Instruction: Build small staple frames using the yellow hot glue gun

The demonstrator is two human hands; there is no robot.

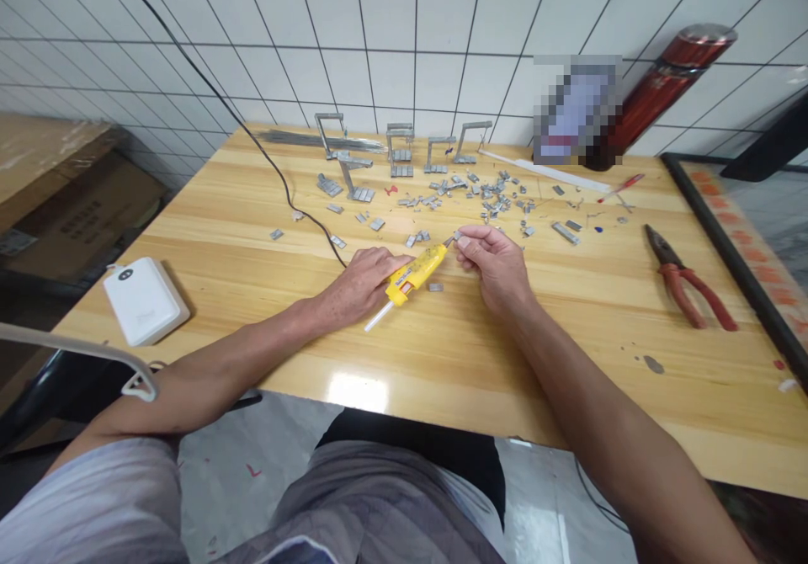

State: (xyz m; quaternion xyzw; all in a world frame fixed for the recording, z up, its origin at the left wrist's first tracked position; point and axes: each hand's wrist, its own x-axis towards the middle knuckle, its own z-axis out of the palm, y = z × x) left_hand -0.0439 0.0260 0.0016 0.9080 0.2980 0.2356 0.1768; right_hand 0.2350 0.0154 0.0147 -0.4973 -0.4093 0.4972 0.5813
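My left hand (366, 284) is wrapped round the handle of a yellow glue gun (417, 273), whose clear glue stick juts out toward me at the back. The gun's nozzle points up and right and meets a small grey piece (458, 235). That piece is pinched between the thumb and fingers of my right hand (496, 263). Just below the gun, a small grey block (435, 287) lies on the wooden table (442, 362). Many small grey pieces (496, 202) are scattered beyond my hands, with several grey frame-like stands (362, 194) behind them.
Red-handled pliers (688, 282) and a small red screwdriver (622, 188) lie at the right. A white power bank (146, 300) is at the left. A black cable (281, 178) runs to the gun. A red flask (662, 93) leans by the tiled wall near a blurred screen (577, 114).
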